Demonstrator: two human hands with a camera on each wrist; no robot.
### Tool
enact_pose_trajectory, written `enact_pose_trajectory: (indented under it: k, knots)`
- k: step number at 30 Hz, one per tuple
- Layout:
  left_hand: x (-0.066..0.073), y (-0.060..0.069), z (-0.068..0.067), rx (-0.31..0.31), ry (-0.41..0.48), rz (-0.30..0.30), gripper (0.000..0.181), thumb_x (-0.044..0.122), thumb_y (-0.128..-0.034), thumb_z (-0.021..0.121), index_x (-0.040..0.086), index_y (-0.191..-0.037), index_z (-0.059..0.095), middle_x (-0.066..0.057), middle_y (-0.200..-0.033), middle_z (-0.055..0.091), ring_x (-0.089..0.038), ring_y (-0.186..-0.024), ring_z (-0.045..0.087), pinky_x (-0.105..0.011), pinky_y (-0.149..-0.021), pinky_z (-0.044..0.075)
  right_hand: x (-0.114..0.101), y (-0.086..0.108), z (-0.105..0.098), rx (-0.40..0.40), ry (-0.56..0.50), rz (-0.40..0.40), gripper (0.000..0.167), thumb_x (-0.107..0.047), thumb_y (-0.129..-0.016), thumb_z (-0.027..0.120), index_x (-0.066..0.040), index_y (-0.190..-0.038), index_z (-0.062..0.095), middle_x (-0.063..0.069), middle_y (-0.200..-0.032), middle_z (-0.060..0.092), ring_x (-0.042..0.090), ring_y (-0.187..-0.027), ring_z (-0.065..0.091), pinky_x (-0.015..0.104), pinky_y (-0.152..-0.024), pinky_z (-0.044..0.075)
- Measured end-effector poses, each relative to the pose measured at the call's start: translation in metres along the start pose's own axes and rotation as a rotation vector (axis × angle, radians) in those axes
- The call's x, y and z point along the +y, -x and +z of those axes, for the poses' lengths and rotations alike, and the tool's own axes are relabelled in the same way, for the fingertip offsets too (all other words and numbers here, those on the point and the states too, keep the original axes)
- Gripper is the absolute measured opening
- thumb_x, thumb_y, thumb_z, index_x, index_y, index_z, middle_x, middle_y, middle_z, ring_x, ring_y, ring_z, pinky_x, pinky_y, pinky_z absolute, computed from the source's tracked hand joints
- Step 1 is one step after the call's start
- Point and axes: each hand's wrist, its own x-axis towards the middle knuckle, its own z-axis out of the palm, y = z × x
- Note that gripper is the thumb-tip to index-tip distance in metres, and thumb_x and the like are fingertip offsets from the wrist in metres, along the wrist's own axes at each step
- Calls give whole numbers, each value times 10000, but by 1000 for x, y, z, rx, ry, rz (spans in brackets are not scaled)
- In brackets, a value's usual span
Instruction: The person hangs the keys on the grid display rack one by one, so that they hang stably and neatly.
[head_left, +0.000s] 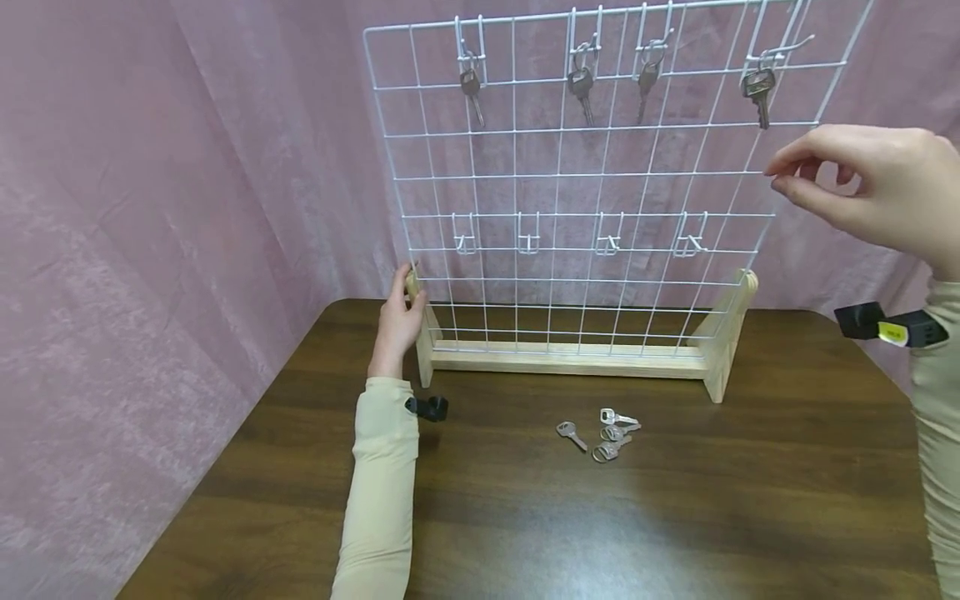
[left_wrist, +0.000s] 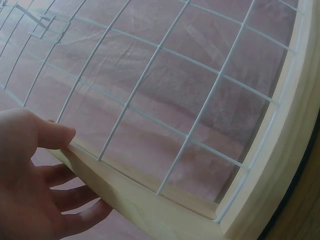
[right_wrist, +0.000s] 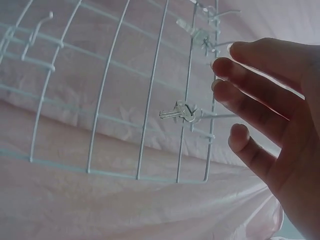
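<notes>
A white wire grid rack (head_left: 555,176) stands in a pale wooden stand (head_left: 570,360). My left hand (head_left: 399,321) grips the stand's left upright, with the thumb on the near side and fingers around the outer edge in the left wrist view. Beside the rack's upper right, my right hand (head_left: 873,187) is raised with its fingers bent loosely and nothing held. Nearest to it hangs a key (head_left: 759,87) on the rightmost upper hook. Three more keys hang along that row: a left key (head_left: 470,83), a middle key (head_left: 580,83) and another key (head_left: 648,77).
Several loose keys (head_left: 615,433) lie on the brown wooden table (head_left: 525,517) in front of the stand. A lower row of white hooks (head_left: 608,243) on the grid bears no keys. A pink curtain (head_left: 187,183) hangs behind and to the left.
</notes>
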Motion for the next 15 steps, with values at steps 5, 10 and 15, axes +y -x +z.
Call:
enact_pose_trajectory:
  k: [5,10,15]
  knots:
    - [-1,-2,0,-2,1,-2,523,239,-1016,459,302,-1501,275,-295,-1378,506,-413,-1158,586,-526,-854,520,-10,11,9,40,-41,-27,204,-203,-942,587,-41,-927,709,-493,-918,393,-293,-812,348,-1,-732,268]
    - [-1,-1,0,-2,6,-6,525,237,-1016,458,312,-1501,272,-298,-1404,482,-417,-1189,575,-539,-868,522,-18,23,21,26,-51,-53,344,-353,-983,533,-63,-930,710,-411,-932,443,-275,-835,375,1,-710,320]
    - [1,-1,0,-1,8,4,522,230,-1013,459,305,-1498,278,-295,-1398,490,-413,-1185,580,-534,-867,522,-25,33,36,-20,-45,-66,159,-216,-951,604,-92,-948,705,-164,-821,612,-238,-823,392,69,-665,367]
